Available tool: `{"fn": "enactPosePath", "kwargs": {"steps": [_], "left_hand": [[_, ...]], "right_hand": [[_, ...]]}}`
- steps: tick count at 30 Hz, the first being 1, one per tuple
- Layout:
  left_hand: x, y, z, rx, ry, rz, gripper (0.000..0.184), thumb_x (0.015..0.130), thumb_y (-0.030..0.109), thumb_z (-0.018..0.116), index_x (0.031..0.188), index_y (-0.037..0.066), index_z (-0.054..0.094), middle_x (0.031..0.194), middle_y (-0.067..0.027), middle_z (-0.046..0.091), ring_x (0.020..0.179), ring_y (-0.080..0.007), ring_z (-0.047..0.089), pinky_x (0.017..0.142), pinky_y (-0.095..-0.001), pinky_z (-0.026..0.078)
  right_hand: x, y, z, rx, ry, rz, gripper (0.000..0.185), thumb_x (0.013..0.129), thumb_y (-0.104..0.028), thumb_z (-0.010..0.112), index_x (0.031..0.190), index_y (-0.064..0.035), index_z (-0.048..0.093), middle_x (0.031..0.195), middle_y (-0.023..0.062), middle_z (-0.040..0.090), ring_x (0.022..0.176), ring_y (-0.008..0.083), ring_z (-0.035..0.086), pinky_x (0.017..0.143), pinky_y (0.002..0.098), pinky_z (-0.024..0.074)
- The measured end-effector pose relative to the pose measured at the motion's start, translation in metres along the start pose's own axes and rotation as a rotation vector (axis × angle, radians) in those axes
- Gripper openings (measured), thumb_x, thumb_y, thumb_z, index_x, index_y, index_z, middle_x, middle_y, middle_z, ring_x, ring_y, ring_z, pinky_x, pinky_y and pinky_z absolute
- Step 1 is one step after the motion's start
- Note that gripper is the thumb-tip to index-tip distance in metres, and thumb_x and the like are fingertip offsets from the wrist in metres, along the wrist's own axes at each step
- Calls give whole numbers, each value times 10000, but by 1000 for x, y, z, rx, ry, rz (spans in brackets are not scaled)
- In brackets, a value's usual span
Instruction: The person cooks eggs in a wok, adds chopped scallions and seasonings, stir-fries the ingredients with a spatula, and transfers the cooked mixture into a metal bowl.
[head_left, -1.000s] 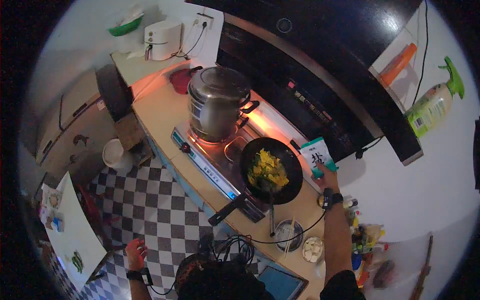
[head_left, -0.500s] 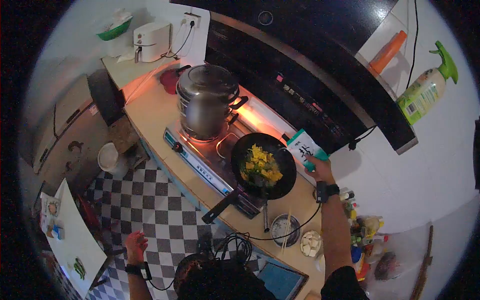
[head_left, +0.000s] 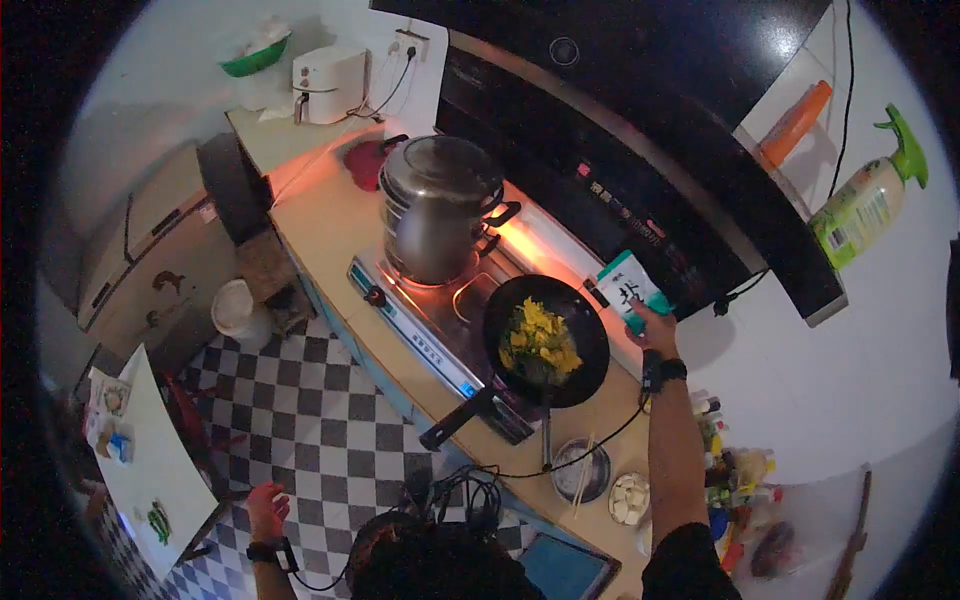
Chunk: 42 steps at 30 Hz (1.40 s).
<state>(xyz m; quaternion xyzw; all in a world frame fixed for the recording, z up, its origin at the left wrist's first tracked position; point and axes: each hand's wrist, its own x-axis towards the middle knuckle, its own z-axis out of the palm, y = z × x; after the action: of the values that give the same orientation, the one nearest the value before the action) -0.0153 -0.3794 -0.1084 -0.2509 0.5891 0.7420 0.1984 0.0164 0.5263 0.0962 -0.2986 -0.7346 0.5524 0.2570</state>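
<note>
Pinching a green and white packet [head_left: 630, 285], the right hand [head_left: 653, 330] in the head view is just beside the black pan [head_left: 594, 362], which lies to its left. Yellow and green food [head_left: 540, 338] is already in the pan and looks partly cooked; I cannot tell if anything from the packet is on it. White pieces [head_left: 628, 498] sit outside the pan, nearer the body than the right hand. The left hand [head_left: 267, 512] is loosely spread, holding nothing, with checkered floor [head_left: 330, 430] around it for moving. The counter's edge [head_left: 365, 332] runs between the hands; the dark hood [head_left: 570, 135] is close past the packet.
</note>
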Motion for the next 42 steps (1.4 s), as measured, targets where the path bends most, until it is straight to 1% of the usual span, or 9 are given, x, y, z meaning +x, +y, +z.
{"fn": "enactPosePath", "kwargs": {"steps": [7,11,16,24,31,35,38,39,42], "left_hand": [[9,-17,2,-116,15,-44,354,944,342,580,1221,122,572,1073,-57,638,827,-229,634,660,-341,522],[13,-3,27,61,-35,-47,348,949,329,575,1224,115,570,1087,-68,639,838,-238,638,664,-343,524],[3,13,39,10,-39,-58,353,932,297,605,1235,119,572,1103,-63,648,846,-234,646,670,-340,527],[-19,28,22,59,13,93,277,916,243,633,1169,132,605,1010,-43,674,801,-197,656,649,-309,525],[-41,83,83,108,95,134,187,937,210,627,1088,101,612,946,-17,659,722,-121,615,587,-236,487],[-40,122,148,160,-176,393,204,946,220,634,1092,81,607,934,-11,638,690,-105,587,568,-249,482],[-92,161,228,464,-188,291,378,986,310,564,1278,74,606,1207,-124,634,1082,-220,606,929,-416,461],[-115,173,261,577,-96,127,451,1057,416,438,1357,117,595,1345,-152,600,1241,-259,539,1119,-502,371],[-142,168,327,921,-388,542,448,1060,426,421,1330,125,612,1320,-146,615,1233,-249,541,1127,-498,359]], "right_hand": [[-48,-24,-12,221,238,376,200,810,-119,815,943,-116,665,900,21,653,797,175,616,556,373,555],[-25,46,-36,-69,-53,-193,215,823,-107,799,998,-125,675,939,12,672,821,167,638,580,379,561],[-59,-39,29,402,-20,381,282,836,-160,810,1073,-144,659,1044,30,700,915,208,669,612,409,589],[-21,18,24,13,31,-263,220,834,-145,798,994,-125,648,978,31,685,866,242,669,641,437,567],[-41,51,-37,-58,5,-193,276,835,-210,794,1069,-165,654,985,33,695,879,249,663,721,428,577],[-106,-21,8,1052,41,473,340,846,-184,769,1141,-123,611,988,69,662,937,235,643,700,446,579],[-75,88,37,1628,-294,348,444,893,-329,689,1203,-28,583,1057,136,662,869,269,667,724,407,593],[-66,125,65,1823,115,64,464,895,-330,692,1210,-8,579,1036,158,662,830,282,668,713,405,596],[-132,28,65,2065,-356,233,425,952,-350,625,1224,-29,570,1011,99,627,819,189,618,557,283,501]]}}
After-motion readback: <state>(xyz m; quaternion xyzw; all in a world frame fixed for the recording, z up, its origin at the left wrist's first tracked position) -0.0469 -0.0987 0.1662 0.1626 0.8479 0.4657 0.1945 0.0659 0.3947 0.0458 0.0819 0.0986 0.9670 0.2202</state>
